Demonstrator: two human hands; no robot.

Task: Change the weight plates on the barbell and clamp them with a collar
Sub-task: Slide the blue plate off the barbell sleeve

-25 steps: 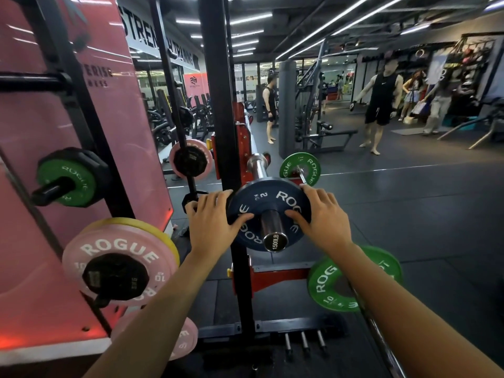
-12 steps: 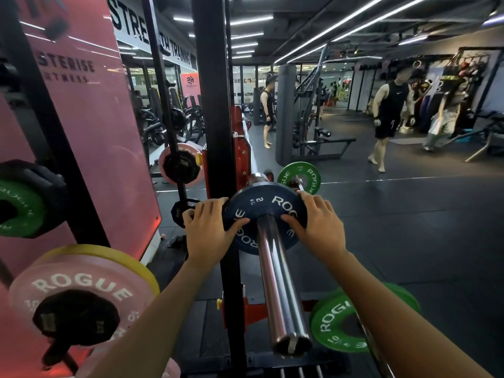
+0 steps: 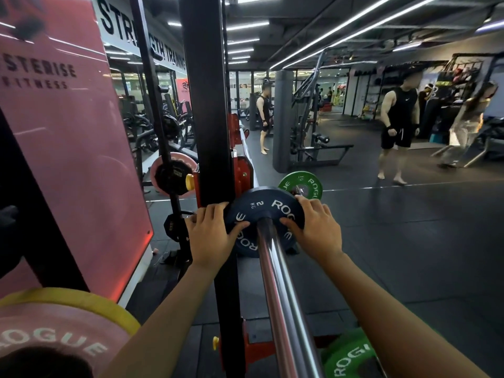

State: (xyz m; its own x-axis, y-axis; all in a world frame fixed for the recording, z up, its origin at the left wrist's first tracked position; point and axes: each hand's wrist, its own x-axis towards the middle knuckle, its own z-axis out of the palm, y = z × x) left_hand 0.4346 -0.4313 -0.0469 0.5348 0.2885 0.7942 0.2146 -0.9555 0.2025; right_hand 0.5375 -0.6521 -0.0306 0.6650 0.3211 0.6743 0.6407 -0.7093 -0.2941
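Both our hands, left hand [image 3: 211, 233] and right hand [image 3: 316, 230], grip the blue plate [image 3: 261, 207] on the barbell sleeve [image 3: 275, 274], frame centre.

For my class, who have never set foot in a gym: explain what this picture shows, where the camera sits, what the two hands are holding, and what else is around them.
The camera is worn on a person's head, looking forward and down along their arms. The long shiny metal rod running away from the viewer is the barbell sleeve. A dark blue weight plate, marked 2 KG, is threaded on it. The left hand and right hand grip its two sides. The bar rests on a black and red rack. Green plates sit farther off, and a pink plate hangs lower left. No collar is on the sleeve yet.
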